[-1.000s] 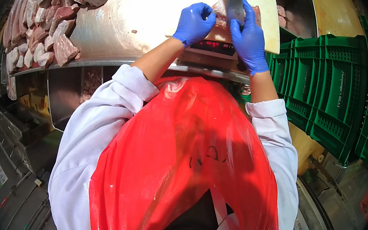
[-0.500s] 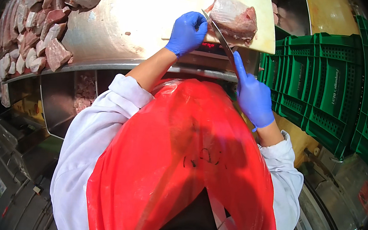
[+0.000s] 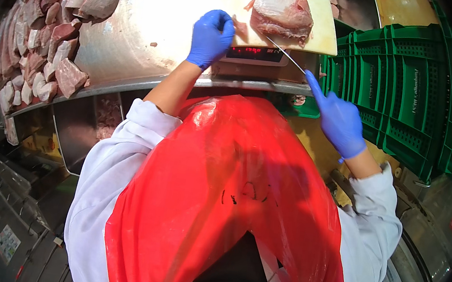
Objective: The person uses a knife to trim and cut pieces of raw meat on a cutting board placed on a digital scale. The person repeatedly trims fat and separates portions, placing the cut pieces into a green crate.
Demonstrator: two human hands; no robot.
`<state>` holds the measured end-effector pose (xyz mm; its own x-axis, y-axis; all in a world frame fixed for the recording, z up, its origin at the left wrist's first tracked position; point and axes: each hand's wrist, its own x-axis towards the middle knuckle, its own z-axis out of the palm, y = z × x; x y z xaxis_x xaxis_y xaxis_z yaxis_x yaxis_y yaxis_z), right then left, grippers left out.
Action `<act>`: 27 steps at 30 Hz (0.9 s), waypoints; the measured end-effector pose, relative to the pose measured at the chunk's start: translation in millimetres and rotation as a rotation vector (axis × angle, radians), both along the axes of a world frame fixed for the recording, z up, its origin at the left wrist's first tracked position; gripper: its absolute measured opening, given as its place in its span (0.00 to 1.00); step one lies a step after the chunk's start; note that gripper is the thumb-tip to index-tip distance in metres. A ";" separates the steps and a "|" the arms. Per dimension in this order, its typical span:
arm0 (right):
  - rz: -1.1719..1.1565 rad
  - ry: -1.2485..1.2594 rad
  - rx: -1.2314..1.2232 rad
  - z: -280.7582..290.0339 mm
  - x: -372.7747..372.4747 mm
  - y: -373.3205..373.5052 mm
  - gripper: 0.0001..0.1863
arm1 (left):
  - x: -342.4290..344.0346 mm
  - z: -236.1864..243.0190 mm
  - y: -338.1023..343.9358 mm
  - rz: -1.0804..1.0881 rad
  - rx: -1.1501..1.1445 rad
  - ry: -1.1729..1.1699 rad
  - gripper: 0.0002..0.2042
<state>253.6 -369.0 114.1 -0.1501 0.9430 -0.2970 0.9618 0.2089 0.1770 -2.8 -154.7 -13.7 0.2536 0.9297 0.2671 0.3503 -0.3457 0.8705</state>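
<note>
A thick piece of raw pale-pink meat [image 3: 282, 15] lies on the cream cutting board [image 3: 323, 32]. My right hand [image 3: 341, 123], in a blue glove, is closed round the handle of a knife [image 3: 287, 55], index finger stretched along it. The blade points up and left, its tip at the lower edge of the meat. To the left, my gloved left hand [image 3: 212, 38] has its fingers curled in a pinch. A small scrap of meat [image 3: 239, 26] shows right at its fingertips, apart from the big piece.
Many cut meat pieces [image 3: 55, 27] are heaped at the left of the steel table [image 3: 121, 34]. A scale with a red display [image 3: 257, 55] sits below the board's near edge. Green crates [image 3: 394, 87] stand at the right. Trimmings fill part of a bin [image 3: 71, 129] under the table.
My left hand has moved left, away from the meat, with the scrap now showing beside it. My right hand has drawn the knife back to the right and down.
</note>
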 end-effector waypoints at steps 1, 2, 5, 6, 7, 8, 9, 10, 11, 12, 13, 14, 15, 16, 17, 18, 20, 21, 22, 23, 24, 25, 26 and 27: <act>-0.001 -0.019 -0.028 2.0 8.3 -10.4 0.48 | -9.1 -5.9 6.3 0.030 -0.037 -0.052 0.04; -0.018 -0.040 -0.057 3.9 16.1 -22.3 0.48 | -16.6 3.8 12.3 0.028 0.013 -0.026 0.04; -0.044 0.350 0.100 -14.8 45.6 -40.8 0.47 | -40.6 -5.0 63.4 -0.067 0.049 -0.433 0.02; -0.053 0.558 0.190 -24.4 48.8 -42.1 0.46 | -42.4 6.5 76.0 -0.083 -0.015 -0.495 0.01; -0.197 0.704 0.221 -34.8 46.9 -41.3 0.45 | -38.6 16.6 88.4 -0.160 -0.289 -0.759 0.04; -0.332 0.856 0.250 -42.3 34.8 -32.2 0.45 | -36.2 21.6 107.4 -0.171 -0.374 -0.792 0.03; -0.445 1.014 0.274 -46.6 20.4 -15.5 0.44 | -46.8 6.2 149.3 -0.260 -0.326 -0.694 0.04; -0.501 1.210 0.339 -51.0 2.4 3.4 0.43 | -36.2 -7.6 177.9 -0.327 -0.313 -0.574 0.08; -0.587 1.485 0.362 -57.1 -17.2 25.7 0.42 | -24.6 -19.8 205.8 -0.396 -0.287 -0.448 0.14; -0.671 1.760 0.406 -63.9 -36.1 47.8 0.42 | 8.5 -18.6 208.1 -0.431 -0.281 -0.293 0.23; -0.677 1.871 0.449 -75.8 -47.1 70.1 0.43 | 41.2 -0.6 187.5 -0.480 -0.174 -0.183 0.22; -0.631 1.847 0.533 -86.5 -52.5 92.0 0.44 | 63.5 17.9 167.7 -0.523 -0.061 -0.075 0.21; -0.630 1.974 0.594 -90.6 -59.7 112.1 0.45 | 75.0 11.2 166.2 -0.637 -0.098 -0.038 0.20; -0.592 1.936 0.591 -101.6 -57.0 128.4 0.45 | 74.9 0.1 170.7 -0.727 -0.130 0.007 0.20; -0.561 1.945 0.605 -104.8 -52.3 143.3 0.44 | 69.9 -20.8 177.7 -0.772 0.142 0.026 0.20; -0.539 1.948 0.625 -108.8 -44.5 156.6 0.43 | 68.3 -36.6 182.3 -0.818 0.411 0.042 0.20; -0.544 1.925 0.593 -120.5 1.8 174.2 0.41 | 56.4 1.3 134.2 -0.777 0.281 0.015 0.11; -0.490 1.976 0.645 -92.1 -8.0 185.0 0.36 | 36.9 3.5 118.8 -0.711 0.310 0.028 0.14; -0.462 1.997 0.689 -117.4 23.3 198.0 0.41 | 36.1 6.6 102.2 -0.692 0.348 0.014 0.17; -0.551 1.872 0.453 -118.8 40.3 197.0 0.41 | 26.0 11.0 83.2 -0.589 0.314 0.058 0.15; -0.627 1.727 0.229 -110.4 48.0 197.7 0.41 | 21.8 14.6 69.0 -0.487 0.283 0.094 0.14; -0.590 1.623 0.325 -107.3 47.1 198.7 0.42 | 20.7 11.0 64.5 -0.433 0.267 0.081 0.11; -0.547 1.516 0.415 -98.3 40.1 196.4 0.43 | 18.5 8.7 61.2 -0.412 0.253 0.077 0.10; -0.502 1.409 0.499 -86.8 29.8 194.3 0.44 | 15.5 7.0 59.3 -0.388 0.239 0.074 0.10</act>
<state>283.5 -174.8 27.3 0.3186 0.9361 0.1493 0.3573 0.0273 -0.9336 12.7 -95.5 -6.8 0.5970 0.6770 0.4304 0.2138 -0.6514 0.7280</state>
